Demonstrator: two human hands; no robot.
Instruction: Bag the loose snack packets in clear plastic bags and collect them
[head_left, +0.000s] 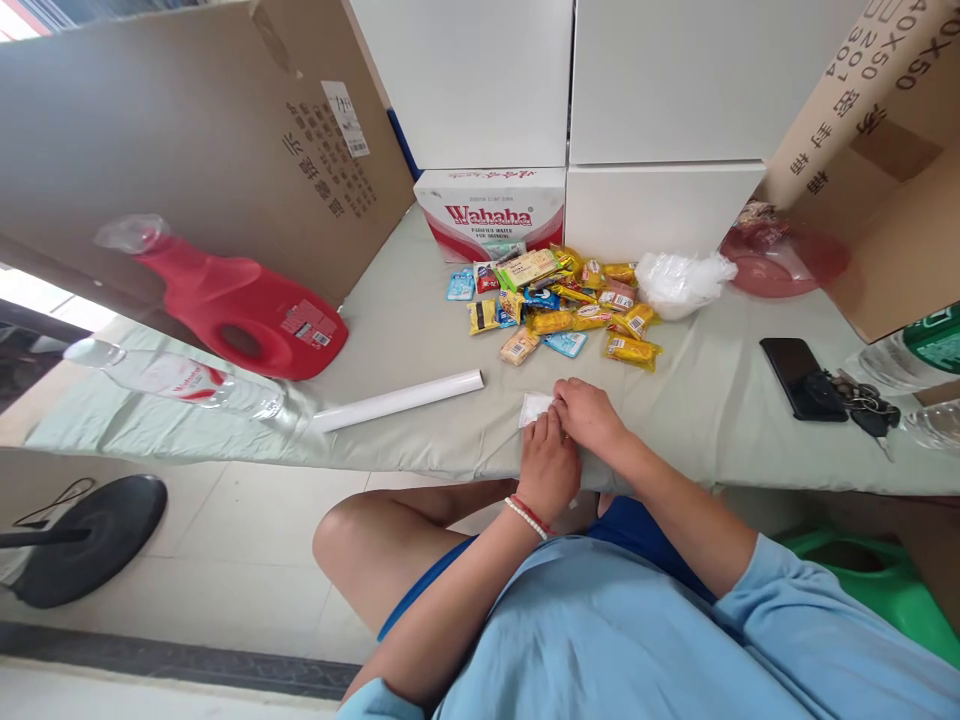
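Pinching a small white packet point(535, 408) on the table point(420, 330), your left hand point(549, 465) and right hand point(591, 412) both grip it. Snack pile point(559, 300) sits at 12 o'clock. Next likely needs a firm two-finger hold.

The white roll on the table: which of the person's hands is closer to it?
Left. The left hand lies just right of the white roll; the right hand sits farther right, beyond it.
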